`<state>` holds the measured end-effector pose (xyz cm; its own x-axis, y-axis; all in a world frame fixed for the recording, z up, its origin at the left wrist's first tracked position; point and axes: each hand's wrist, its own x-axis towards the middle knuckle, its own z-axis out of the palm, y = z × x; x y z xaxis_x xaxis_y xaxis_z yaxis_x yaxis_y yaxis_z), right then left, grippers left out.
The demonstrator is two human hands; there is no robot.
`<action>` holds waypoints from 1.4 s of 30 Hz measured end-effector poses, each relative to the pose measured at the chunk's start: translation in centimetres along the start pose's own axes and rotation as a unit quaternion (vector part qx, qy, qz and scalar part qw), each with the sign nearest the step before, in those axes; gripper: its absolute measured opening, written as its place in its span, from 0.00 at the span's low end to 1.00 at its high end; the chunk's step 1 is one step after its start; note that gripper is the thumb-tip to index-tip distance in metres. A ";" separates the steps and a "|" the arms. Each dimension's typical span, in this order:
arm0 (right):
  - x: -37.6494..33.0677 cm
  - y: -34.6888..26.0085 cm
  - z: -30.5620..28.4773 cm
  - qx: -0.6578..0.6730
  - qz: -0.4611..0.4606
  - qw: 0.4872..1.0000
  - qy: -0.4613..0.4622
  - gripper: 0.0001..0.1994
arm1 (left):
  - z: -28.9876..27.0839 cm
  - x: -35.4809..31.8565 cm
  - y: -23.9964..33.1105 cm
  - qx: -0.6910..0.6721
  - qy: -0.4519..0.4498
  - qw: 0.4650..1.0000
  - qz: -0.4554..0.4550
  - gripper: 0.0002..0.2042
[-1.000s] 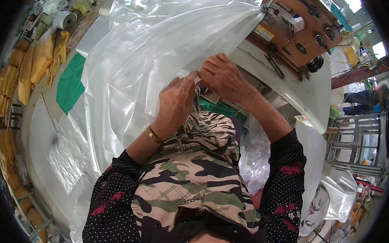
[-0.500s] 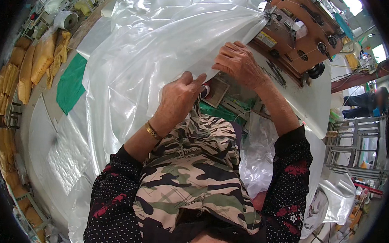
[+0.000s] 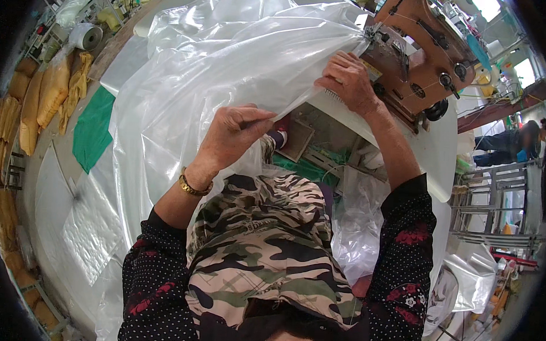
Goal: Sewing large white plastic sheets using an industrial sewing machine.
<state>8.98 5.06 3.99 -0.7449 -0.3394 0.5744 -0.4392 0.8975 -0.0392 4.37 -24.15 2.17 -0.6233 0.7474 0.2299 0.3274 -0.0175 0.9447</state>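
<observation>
A large sheet of clear plastic film (image 3: 185, 87) spreads over the table in front of me, its far right end gathered under the head of a brown sewing machine (image 3: 406, 60). My left hand (image 3: 235, 129) pinches the near edge of the film between thumb and fingers; a gold watch sits on that wrist. Closer to the machine, my right hand (image 3: 349, 81) is closed on the same edge. Between the two hands the edge runs taut and slants up to the right. What lies inside my right fingers is mostly hidden.
Green cloth or sheeting (image 3: 93, 129) lies left of the film. Yellow packed bundles (image 3: 55, 91) and a white roll (image 3: 87, 34) stand far left. Clear plastic (image 3: 359, 220) hangs by my lap. A metal rack (image 3: 494, 207) is at right, with a person (image 3: 512, 143) beyond.
My hands have moved apart: the left shifted left and slightly down, the right moved up toward the machine. The film edge between them is now stretched straighter.
</observation>
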 end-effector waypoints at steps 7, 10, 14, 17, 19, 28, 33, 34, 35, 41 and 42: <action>0.6 3.3 -0.6 -0.009 0.016 1.000 0.005 0.20 | -0.9 -0.1 0.3 0.015 0.001 1.000 0.008 0.10; 0.8 4.5 -1.0 -0.042 -0.006 0.999 0.023 0.22 | -1.1 0.0 0.4 0.029 -0.002 0.999 0.016 0.10; 1.0 5.6 -1.4 -0.093 -0.016 0.995 0.017 0.22 | -1.4 0.2 0.4 0.027 0.000 0.999 0.020 0.11; 1.1 6.3 -1.8 -0.129 -0.011 0.992 0.009 0.21 | -1.6 0.3 0.7 0.042 -0.003 0.999 0.024 0.11; 1.1 6.7 -1.8 -0.138 -0.010 0.990 0.006 0.21 | -1.7 0.3 0.5 0.043 -0.001 0.999 0.029 0.11; 1.2 7.3 -0.7 -0.150 0.039 0.988 0.021 0.22 | 0.2 -0.2 -1.6 0.091 -0.045 0.993 0.062 0.11; -1.2 5.9 1.4 -0.225 0.143 0.944 0.193 0.14 | 4.4 -0.6 -3.0 0.069 -0.120 0.985 0.102 0.12; -1.9 5.3 1.8 -0.233 0.148 0.941 0.195 0.14 | 4.8 -0.7 -3.1 0.068 -0.129 0.983 0.108 0.12; -2.5 4.7 2.5 -0.213 0.135 0.939 0.235 0.10 | 5.1 -0.6 -3.2 0.067 -0.131 0.983 0.106 0.12; -4.9 2.2 3.0 -0.178 0.171 0.949 0.198 0.19 | 6.3 -0.2 -3.7 0.135 -0.141 0.972 0.130 0.13; -4.9 2.2 2.9 -0.184 0.179 0.945 0.201 0.19 | 6.4 -0.2 -3.6 0.136 -0.152 0.970 0.134 0.13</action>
<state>10.27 7.86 -1.29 -0.5283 0.0723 0.8460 0.0642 0.9969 -0.0450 7.89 -20.00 -2.77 -0.2654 0.9018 0.3411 0.6498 -0.0941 0.7543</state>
